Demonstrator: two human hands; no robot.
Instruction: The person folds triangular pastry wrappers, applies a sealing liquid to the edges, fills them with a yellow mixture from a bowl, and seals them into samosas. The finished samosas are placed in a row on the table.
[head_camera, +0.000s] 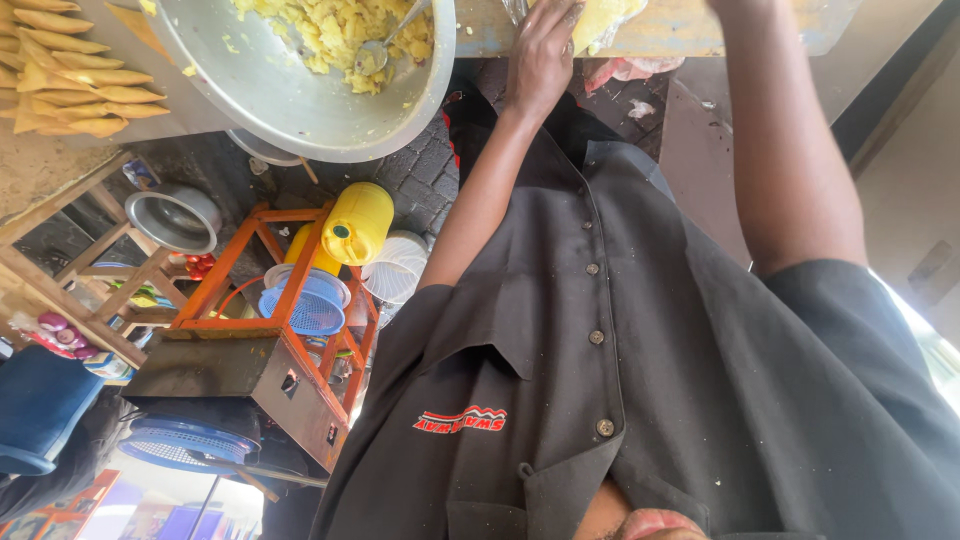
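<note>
Left grip (545, 50) presses the yellow dough sheet (605, 20) on the table (680, 35).

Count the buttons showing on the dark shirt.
3: buttons and run down the shirt front. More may be hidden by folds.

Wooden table (660, 35); metal bowl (290, 95); folded pastries (70, 70) on it

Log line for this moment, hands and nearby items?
left hand: on pale dough sheet | right hand: out of view | spoon in filling bowl
</note>
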